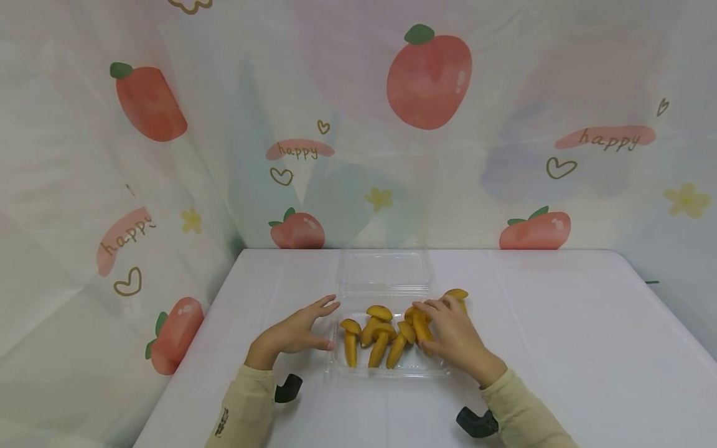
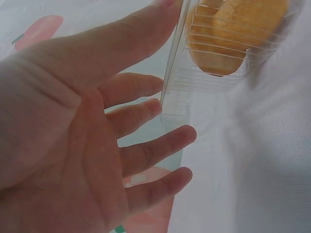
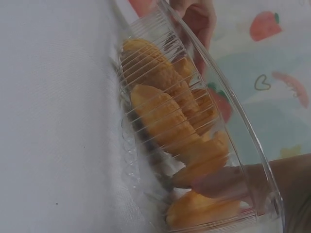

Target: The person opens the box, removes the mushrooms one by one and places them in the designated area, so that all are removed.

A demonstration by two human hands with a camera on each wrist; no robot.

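Well, in the head view a clear plastic box [image 1: 386,374] sits on the white table [image 1: 560,330], with its lid [image 1: 385,270] lying back at twelve o'clock. Several yellow mushrooms [image 1: 379,348] lie inside it, caps towards twelve and stems towards six. The left hand [image 1: 288,330] is at nine o'clock of the box, its grip spread, thumb right at the rim. The right hand [image 1: 456,333] reaches over the box from three o'clock, and its grip is curled round a mushroom [image 1: 422,328] at that end, index finger at the cap. One further mushroom [image 1: 456,294] shows just past the knuckles, at two o'clock; I can't tell whether it lies within the box. Both arms wear pale sleeves, and a curved black piece [image 1: 288,389] shows beside the left cuff, at eight o'clock of the box, another [image 1: 476,423] beside the right, between four and five.

In the left wrist view the box's ribbed side stands at one o'clock, mushrooms visible through it, and the hand's fingers fan apart next to the clear edge.

In the right wrist view I see mushrooms through the ribbed wall, the thumb [image 3: 221,183] against them between four and five o'clock. The left hand appears behind the box at one o'clock.
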